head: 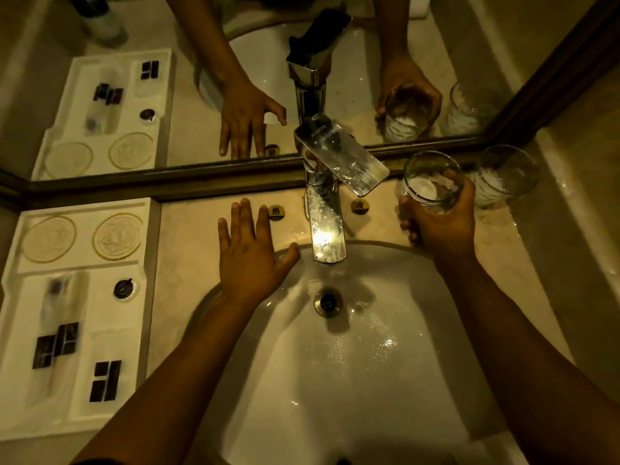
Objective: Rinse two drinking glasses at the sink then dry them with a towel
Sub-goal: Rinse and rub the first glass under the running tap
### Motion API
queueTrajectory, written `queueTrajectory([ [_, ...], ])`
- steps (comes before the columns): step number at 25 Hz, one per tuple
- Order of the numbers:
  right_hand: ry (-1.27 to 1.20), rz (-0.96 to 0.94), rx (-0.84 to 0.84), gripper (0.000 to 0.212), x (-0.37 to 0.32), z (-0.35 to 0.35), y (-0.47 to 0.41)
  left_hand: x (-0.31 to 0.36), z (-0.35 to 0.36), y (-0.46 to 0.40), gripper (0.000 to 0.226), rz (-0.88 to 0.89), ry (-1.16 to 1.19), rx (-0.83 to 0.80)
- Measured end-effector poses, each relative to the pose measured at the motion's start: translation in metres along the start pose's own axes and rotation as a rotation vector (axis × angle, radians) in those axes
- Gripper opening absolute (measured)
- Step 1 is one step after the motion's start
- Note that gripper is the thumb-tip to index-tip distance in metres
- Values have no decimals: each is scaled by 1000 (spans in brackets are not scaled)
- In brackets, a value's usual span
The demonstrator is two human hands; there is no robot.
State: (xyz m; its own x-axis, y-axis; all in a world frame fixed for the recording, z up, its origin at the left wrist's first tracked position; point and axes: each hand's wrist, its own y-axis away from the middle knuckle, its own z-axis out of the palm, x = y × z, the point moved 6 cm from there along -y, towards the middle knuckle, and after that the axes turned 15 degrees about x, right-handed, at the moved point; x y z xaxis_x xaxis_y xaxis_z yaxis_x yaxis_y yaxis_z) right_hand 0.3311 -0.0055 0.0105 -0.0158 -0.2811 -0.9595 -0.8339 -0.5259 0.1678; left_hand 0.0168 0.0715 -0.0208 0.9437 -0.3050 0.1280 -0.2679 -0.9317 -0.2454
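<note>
My right hand [439, 226] grips a clear drinking glass [431, 182], upright, at the right of the tap above the counter. A second clear glass [506, 176] stands on the counter just to its right, by the mirror. My left hand [250, 253] lies flat with fingers spread on the counter at the basin's left rim, holding nothing. The chrome tap [327, 223] stands between my hands, its flat lever [349, 159] tilted up to the right. No water stream is visible. The white basin [385, 380] has droplets near the drain [327, 302].
A white amenity tray [84, 407] with two round coasters, a small dark round thing and dark packets lies on the counter to the left. The mirror [201, 78] with a dark frame runs behind the tap. Two small round labels flank the tap's base.
</note>
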Motion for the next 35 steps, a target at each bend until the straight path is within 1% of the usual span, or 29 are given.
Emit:
queueTrajectory([
  [3, -65, 22, -49, 73, -4, -5, 12, 0, -1, -1, 94, -6, 26, -9],
  [5, -80, -5, -65, 72, -10, -12, 27, -2, -1, -1, 92, -4, 40, -26],
  [9, -1, -70, -141, 81, -7, -25, 69, -6, -4, 2, 77, -10, 92, -76],
  [11, 64, -61, -182, 84, -1, -29, 94, -5, -13, 12, 70, -69, 198, -57],
  [12, 87, -65, -212, 85, 3, -31, 107, -2, -21, 22, 65, -77, 275, -11],
  [14, 113, -74, -285, 84, 8, -32, 131, 12, -37, 48, 49, -53, 406, 54],
  [16, 141, -76, -349, 83, 13, -31, 150, 30, -47, 72, 33, -81, 528, -11],
  [17, 152, -81, -375, 84, 15, -31, 158, 38, -52, 81, 27, -165, 623, -66],
  [18, 165, -88, -404, 85, 16, -29, 165, 44, -53, 89, 23, -316, 762, -137],
  [20, 166, -85, -474, 87, 15, -22, 179, 61, -52, 104, 25, -646, 1094, -334],
  [21, 158, -80, -515, 88, 13, -19, 187, 68, -52, 111, 23, -743, 1193, -408],
  [23, 123, -89, -575, 88, 7, -11, 199, 77, -48, 121, 20, -899, 1399, -476],
  [25, 105, -133, -582, 86, 0, -5, 205, 81, -48, 123, 30, -1074, 1652, -473],
  [27, 175, -209, -566, 86, -9, -2, 205, 83, -47, 122, 40, -1178, 1763, -471],
  [28, 224, -244, -572, 87, -16, -1, 204, 81, -46, 120, 41, -1205, 1765, -456],
  [31, 401, -389, -661, 96, -44, 0, 200, 74, -47, 112, 47, -1230, 1756, -381],
  [32, 488, -459, -687, 94, -55, -1, 196, 72, -49, 109, 48, -1233, 1760, -354],
  [33, 578, -540, -697, 86, -68, -4, 191, 69, -52, 105, 45, -1240, 1764, -337],
  [35, 672, -707, -622, 54, -101, -11, 176, 65, -59, 101, 37, -1248, 1744, -335],
])
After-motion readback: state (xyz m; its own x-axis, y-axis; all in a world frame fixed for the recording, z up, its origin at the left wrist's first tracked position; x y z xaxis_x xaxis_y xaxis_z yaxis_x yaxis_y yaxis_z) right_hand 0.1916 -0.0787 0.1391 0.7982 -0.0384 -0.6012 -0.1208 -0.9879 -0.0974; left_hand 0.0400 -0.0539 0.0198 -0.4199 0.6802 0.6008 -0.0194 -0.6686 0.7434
